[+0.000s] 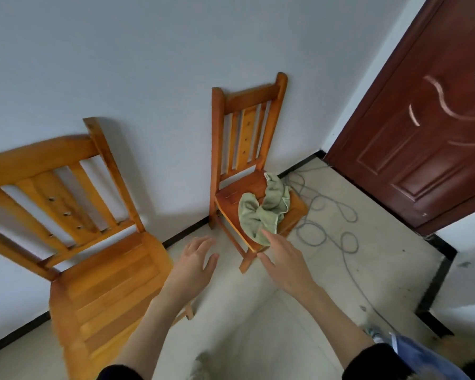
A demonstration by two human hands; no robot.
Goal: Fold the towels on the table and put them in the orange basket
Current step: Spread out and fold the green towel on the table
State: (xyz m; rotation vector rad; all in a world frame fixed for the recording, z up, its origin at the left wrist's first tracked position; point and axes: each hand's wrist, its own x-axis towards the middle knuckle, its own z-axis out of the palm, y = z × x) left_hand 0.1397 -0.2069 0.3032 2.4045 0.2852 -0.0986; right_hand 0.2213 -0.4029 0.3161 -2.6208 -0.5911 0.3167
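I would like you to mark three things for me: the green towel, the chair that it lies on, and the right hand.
green towel [261,212], head view, on the crumpled middle.
chair [247,124], head view, on the backrest slat.
right hand [283,259], head view, on the back of the hand.

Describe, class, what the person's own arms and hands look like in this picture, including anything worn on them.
Both forearms are bare. The left hand and right hand wear no gloves, and no rings or watch show. Dark sleeves, black or nearly so, are pushed up towards the elbows and show only at the bottom edge of the picture.
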